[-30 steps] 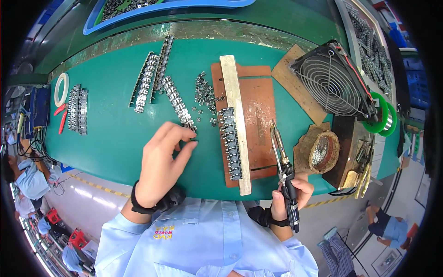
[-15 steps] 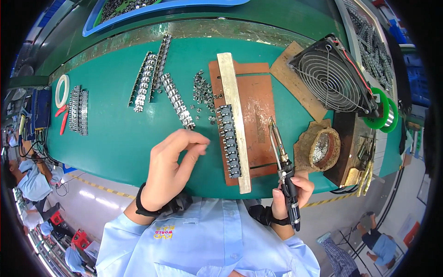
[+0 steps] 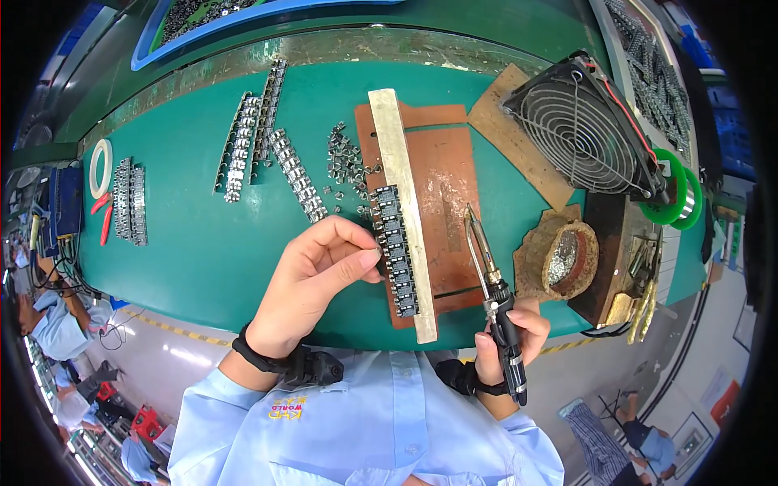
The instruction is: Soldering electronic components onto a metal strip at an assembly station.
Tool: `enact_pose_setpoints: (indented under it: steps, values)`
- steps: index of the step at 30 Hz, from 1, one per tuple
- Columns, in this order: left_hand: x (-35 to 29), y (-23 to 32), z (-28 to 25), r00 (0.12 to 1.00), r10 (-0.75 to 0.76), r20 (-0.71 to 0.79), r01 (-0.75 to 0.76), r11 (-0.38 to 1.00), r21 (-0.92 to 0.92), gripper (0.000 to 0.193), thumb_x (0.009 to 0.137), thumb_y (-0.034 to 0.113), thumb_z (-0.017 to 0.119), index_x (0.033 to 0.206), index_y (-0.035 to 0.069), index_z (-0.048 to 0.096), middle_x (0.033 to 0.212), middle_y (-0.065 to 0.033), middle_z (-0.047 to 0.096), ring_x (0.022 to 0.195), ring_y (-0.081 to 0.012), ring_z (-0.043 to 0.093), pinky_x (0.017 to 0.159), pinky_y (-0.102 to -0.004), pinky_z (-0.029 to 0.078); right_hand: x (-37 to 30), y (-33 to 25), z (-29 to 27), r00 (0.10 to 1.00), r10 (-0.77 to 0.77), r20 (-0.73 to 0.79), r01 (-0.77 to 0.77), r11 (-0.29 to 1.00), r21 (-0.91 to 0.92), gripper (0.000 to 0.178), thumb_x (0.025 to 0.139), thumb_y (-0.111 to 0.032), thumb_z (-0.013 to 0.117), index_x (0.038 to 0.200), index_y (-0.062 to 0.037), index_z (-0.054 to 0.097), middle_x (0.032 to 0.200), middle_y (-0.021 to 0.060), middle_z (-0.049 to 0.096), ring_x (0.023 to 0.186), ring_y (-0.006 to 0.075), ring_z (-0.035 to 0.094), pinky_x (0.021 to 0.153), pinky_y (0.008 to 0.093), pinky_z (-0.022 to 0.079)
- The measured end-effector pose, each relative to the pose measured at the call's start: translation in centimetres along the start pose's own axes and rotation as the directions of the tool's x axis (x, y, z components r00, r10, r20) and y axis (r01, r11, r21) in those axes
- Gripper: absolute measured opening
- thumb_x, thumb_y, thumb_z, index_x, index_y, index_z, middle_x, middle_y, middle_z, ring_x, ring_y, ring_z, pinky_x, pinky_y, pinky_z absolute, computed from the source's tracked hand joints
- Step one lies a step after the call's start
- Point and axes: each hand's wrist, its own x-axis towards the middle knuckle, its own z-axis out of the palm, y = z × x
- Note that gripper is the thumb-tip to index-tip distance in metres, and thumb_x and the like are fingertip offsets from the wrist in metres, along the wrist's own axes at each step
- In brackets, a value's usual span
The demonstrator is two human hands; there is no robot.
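Right now I have the left hand (image 3: 316,271) beside the row of black parts (image 3: 395,251), its thumb and forefinger drawn close together at the row's left edge. The tips are too small in my view to be sure, so I cannot tell whether they pinch a tiny piece or only meet each other. That row runs along the left side of a pale bar (image 3: 405,202), which lies lengthwise over the brown board (image 3: 450,182).

My right hand (image 3: 528,334) is wrapped around the black grip of the iron (image 3: 504,320), thumb on one side and fingers on the other. The iron points away from the body, with its tip over the right part of the board.

Beyond the left hand, loose clips (image 3: 344,158) lie scattered on the green mat (image 3: 186,267), with a metal strip (image 3: 296,174) slanting just to their left and more strips farther left. Red pliers (image 3: 105,223) and a white ring (image 3: 100,168) sit near the far left side. To the right of the board I see a rough brown dish (image 3: 585,271), a black fan (image 3: 579,134) and a green spool (image 3: 660,190).
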Motion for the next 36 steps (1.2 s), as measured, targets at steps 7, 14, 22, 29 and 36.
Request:
enact_pose_setpoints:
  steps: [7,14,22,29,36]
  values:
    - [0.8,-0.2,0.4,0.998,0.065,-0.019,-0.065,0.998,0.002,0.010,0.082,0.003,0.057,0.089,0.003,0.050,0.083,-0.0027,0.054,0.075,-0.0103,0.055,0.071,-0.0245,0.047,0.3,0.2,0.1,0.999,0.047,-0.026,-0.043,0.992,0.121,0.046,0.065,-0.007,0.074,0.100,-0.0051,0.044,0.086,0.0106,0.050,0.074,0.0194,0.051,0.064,0.0307,0.043]
    - [1.1,-0.4,-0.3,0.996,0.082,0.024,-0.084,0.993,0.077,0.009,0.082,0.002,0.057,0.089,0.002,0.050,0.085,-0.0020,0.055,0.079,-0.0084,0.053,0.073,-0.0222,0.044,0.5,0.6,0.3,0.999,0.046,-0.021,-0.043,0.991,0.125,0.046,0.066,-0.007,0.074,0.100,-0.0049,0.044,0.086,0.0108,0.049,0.074,0.0192,0.051,0.063,0.0299,0.043]
    - [1.3,-0.5,-0.7,0.997,0.038,0.069,-0.041,0.998,0.048,0.009,0.083,0.001,0.056,0.090,0.002,0.051,0.086,-0.0018,0.056,0.080,-0.0071,0.053,0.072,-0.0208,0.043,0.4,0.8,0.1,0.999,0.048,-0.021,-0.045,0.991,0.125,0.046,0.065,-0.008,0.075,0.099,-0.0051,0.044,0.087,0.0104,0.049,0.074,0.0187,0.051,0.062,0.0291,0.042]
    - [2.1,-0.2,-1.2,0.993,0.004,0.120,-0.007,1.000,0.026,0.012,0.082,0.000,0.057,0.090,0.003,0.049,0.086,-0.0022,0.056,0.079,-0.0073,0.054,0.071,-0.0219,0.045,0.4,1.0,0.1,0.999,0.039,-0.024,-0.036,0.992,0.123,0.045,0.065,-0.008,0.075,0.099,-0.0053,0.045,0.087,0.0098,0.049,0.074,0.0185,0.051,0.063,0.0291,0.042]
    - [2.2,-0.1,-1.0,0.994,0.011,0.107,-0.012,1.000,0.010,0.016,0.081,-0.001,0.057,0.091,0.003,0.047,0.086,-0.0024,0.056,0.078,-0.0075,0.054,0.070,-0.0223,0.045,0.4,0.9,-0.1,0.999,0.042,-0.022,-0.039,0.993,0.111,0.045,0.065,-0.009,0.075,0.099,-0.0054,0.045,0.086,0.0094,0.049,0.074,0.0186,0.050,0.063,0.0293,0.042]
